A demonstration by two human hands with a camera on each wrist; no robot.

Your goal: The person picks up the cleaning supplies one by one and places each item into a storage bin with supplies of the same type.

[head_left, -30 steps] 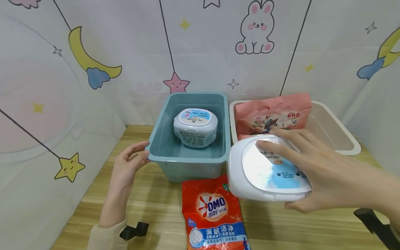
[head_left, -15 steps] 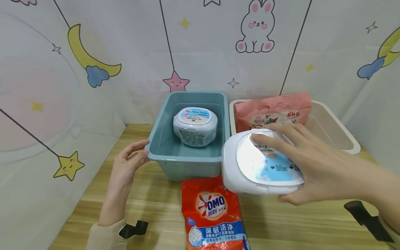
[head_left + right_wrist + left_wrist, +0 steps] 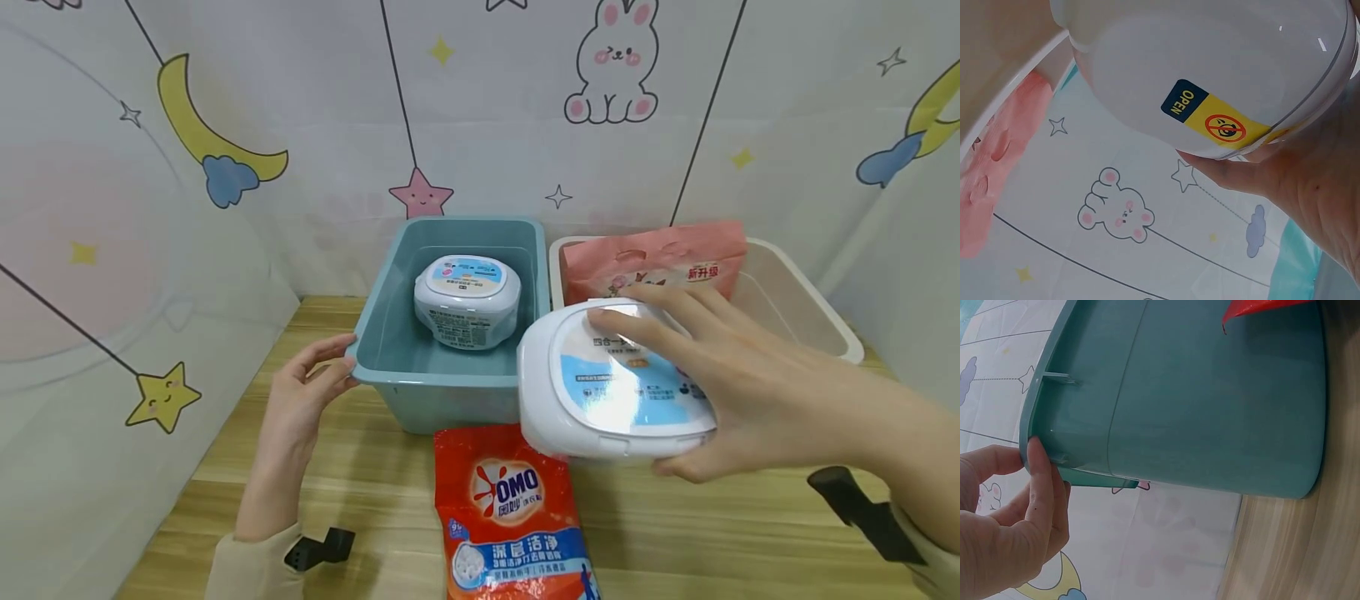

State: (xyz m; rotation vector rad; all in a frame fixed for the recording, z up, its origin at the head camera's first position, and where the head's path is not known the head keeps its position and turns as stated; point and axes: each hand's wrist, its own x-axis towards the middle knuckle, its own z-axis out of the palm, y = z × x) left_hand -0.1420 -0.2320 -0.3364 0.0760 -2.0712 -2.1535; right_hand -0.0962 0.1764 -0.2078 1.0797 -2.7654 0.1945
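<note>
Left hand (image 3: 311, 379) pinches a teal bin's rim (image 3: 450, 380) to its right; right hand (image 3: 720, 367) grips a white tub (image 3: 592, 396), ideally firmly.

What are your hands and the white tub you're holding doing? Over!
Left hand pinching teal bin by its rim. Right hand gripping white tub, aloft. Possible obstacle: second tub inside bin.

Fingers (image 3: 645, 332) partly hide the held tub (image 3: 600, 400); small print (image 3: 651, 391) seems illegible.
</note>
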